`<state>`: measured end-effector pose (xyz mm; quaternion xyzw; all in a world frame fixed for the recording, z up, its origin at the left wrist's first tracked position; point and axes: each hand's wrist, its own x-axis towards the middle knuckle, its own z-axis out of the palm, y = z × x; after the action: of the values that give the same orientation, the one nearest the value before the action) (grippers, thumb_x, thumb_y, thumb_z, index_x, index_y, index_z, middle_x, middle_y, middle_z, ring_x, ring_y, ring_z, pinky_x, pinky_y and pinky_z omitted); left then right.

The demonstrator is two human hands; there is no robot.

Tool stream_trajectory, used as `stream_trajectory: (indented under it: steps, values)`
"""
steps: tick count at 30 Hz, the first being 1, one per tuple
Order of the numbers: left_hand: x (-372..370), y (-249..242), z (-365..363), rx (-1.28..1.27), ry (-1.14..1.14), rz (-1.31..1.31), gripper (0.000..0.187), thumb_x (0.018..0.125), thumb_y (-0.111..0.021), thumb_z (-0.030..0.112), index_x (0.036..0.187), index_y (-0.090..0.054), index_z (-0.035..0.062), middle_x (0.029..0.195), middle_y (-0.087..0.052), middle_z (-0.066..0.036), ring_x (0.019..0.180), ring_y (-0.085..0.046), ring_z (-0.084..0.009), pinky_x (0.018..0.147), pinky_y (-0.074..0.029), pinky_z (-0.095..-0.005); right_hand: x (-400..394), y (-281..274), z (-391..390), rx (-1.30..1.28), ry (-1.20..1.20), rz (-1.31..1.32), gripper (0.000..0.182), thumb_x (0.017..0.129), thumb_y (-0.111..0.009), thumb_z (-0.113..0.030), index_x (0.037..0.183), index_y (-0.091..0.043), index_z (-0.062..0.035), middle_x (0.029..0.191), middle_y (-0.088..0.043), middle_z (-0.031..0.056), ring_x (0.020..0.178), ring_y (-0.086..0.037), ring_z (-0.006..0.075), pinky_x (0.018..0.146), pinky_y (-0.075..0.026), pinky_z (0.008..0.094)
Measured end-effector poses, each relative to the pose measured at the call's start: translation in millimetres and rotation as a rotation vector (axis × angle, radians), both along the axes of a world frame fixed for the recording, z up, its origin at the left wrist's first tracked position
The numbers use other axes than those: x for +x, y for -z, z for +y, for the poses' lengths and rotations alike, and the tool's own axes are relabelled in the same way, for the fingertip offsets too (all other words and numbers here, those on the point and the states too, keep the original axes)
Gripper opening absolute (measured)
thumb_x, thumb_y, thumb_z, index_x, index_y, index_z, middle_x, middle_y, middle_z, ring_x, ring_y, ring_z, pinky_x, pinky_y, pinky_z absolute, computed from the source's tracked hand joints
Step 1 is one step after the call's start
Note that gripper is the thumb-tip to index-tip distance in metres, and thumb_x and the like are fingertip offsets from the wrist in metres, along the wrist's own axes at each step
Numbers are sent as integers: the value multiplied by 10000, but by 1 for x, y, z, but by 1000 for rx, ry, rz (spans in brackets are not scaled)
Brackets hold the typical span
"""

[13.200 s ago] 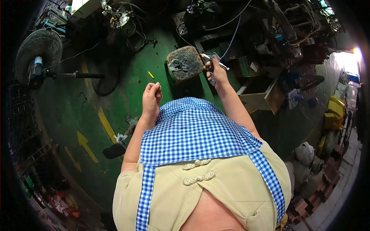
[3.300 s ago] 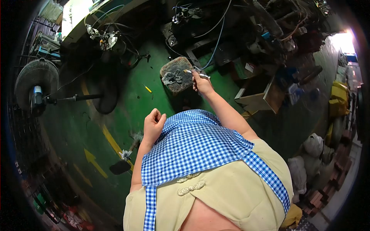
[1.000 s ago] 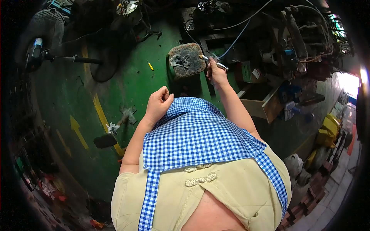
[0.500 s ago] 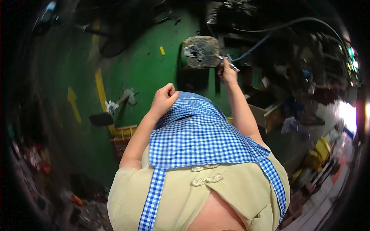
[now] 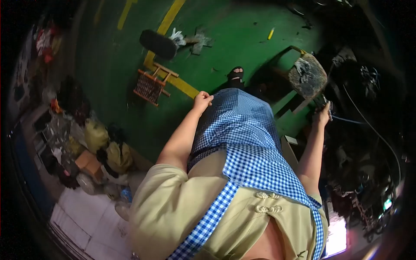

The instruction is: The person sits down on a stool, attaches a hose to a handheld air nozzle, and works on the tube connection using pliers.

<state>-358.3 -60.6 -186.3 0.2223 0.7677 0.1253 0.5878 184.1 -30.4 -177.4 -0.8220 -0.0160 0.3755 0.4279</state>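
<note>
My right hand [image 5: 321,116] grips an air blow gun [image 5: 330,111], a small metallic tool with a thin blue hose [image 5: 349,120] running off to the right. Just beyond that hand stands a stool [image 5: 315,71] with a worn, dirty seat, and a crumpled grey-white cloth [image 5: 304,69] lies on top of it. My left hand [image 5: 203,100] hangs beside the blue checked apron [image 5: 238,112], fingers curled in, with nothing visible in them.
On the green floor are a small wooden-framed chair [image 5: 149,89], a dark oval-topped stool [image 5: 158,43] and a yellow object [image 5: 271,34]. Bags and boxes [image 5: 89,162] are piled at the lower left. Dark clutter and a pale cable [image 5: 376,130] fill the right side.
The view has turned, so the stool and my right hand now appear farther right. The wooden-framed chair and piled bags have come into fuller view. My right hand still holds the blow gun.
</note>
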Motion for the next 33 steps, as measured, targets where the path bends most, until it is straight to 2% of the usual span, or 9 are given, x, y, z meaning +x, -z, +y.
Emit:
stream_trajectory:
  steps: [7, 8, 14, 20, 22, 25, 29, 30, 33]
  values:
    - [-113, 27, -89, -183, -270, 96, 193, 832, -718, 225, 866, -606, 71, 760, -654, -18, 616, -590, -90, 536, -431, -220, -9, 49, 20, -175, -76, -99, 461, 843, -609, -555, 760, -555, -105, 679, -493, 10, 595, -475, 122, 547, -400, 247]
    - [-114, 26, -96, -197, -314, 112, 195, 834, -716, 229, 872, -609, 71, 768, -658, -20, 623, -590, -88, 542, -434, -221, 11, 72, 17, -141, -40, 43, 464, 828, -661, -488, 992, -589, -60, 739, -568, 46, 650, -541, 191, 597, -449, 313]
    - [-69, 48, -151, -155, -510, 243, 275, 912, -607, 319, 930, -657, 49, 680, -635, -19, 525, -533, -74, 484, -405, -221, 66, 186, -26, -701, -1141, -845, 656, 839, -657, -232, 1404, -341, -124, 1027, -609, 94, 871, -578, 258, 731, -478, 379]
    - [-88, 112, -165, 74, -718, 274, 150, 920, -590, 169, 1026, -533, 80, 701, -614, -24, 539, -530, -89, 472, -399, -223, 90, 270, -37, -159, -447, -120, 412, 901, -585, -428, 1075, -602, -54, 861, -556, 26, 716, -514, 172, 646, -455, 309]
    - [-113, 141, -155, 22, -740, 273, 588, 791, -732, 101, 1280, -408, 130, 1089, -608, -100, 752, -608, -164, 588, -483, -277, 75, 272, -24, -69, -230, 30, 469, 900, -577, -468, 1089, -626, -42, 794, -515, 16, 718, -502, 160, 628, -427, 303]
    - [-173, 183, -126, -117, -135, 589, 711, 729, -782, 196, 1327, -409, 103, 1235, -536, -185, 1121, -538, -284, 888, -473, -415, 42, 279, 1, 53, -95, 191, 483, 899, -569, -482, 1083, -620, -38, 872, -567, 45, 795, -539, 179, 698, -447, 310]
    - [-243, 221, -53, -27, 772, 954, 697, 684, -777, 205, 1308, -476, 134, 1205, -565, -164, 1101, -541, -351, 979, -422, -398, 74, 352, -6, -229, -220, -78, 636, 897, -496, -575, 1196, -592, -21, 1071, -620, 92, 914, -552, 204, 844, -443, 351]
    - [-231, 206, -8, 136, 1034, 905, 712, 676, -781, 184, 1318, -474, 156, 1215, -564, -120, 1107, -542, -327, 958, -440, -399, 88, 366, -7, -171, -51, 58, 427, 846, -626, -530, 743, -582, -118, 629, -465, -5, 551, -440, 137, 512, -358, 288]
    - [-251, 229, 27, -342, 1136, 1264, 734, 751, -671, 85, 1403, -351, 195, 1404, -408, -97, 1220, -483, -294, 1010, -427, -408, 110, 411, -17, -385, -175, -141, 675, 823, -538, -662, 1031, -646, -28, 952, -619, 83, 840, -541, 216, 799, -438, 353]
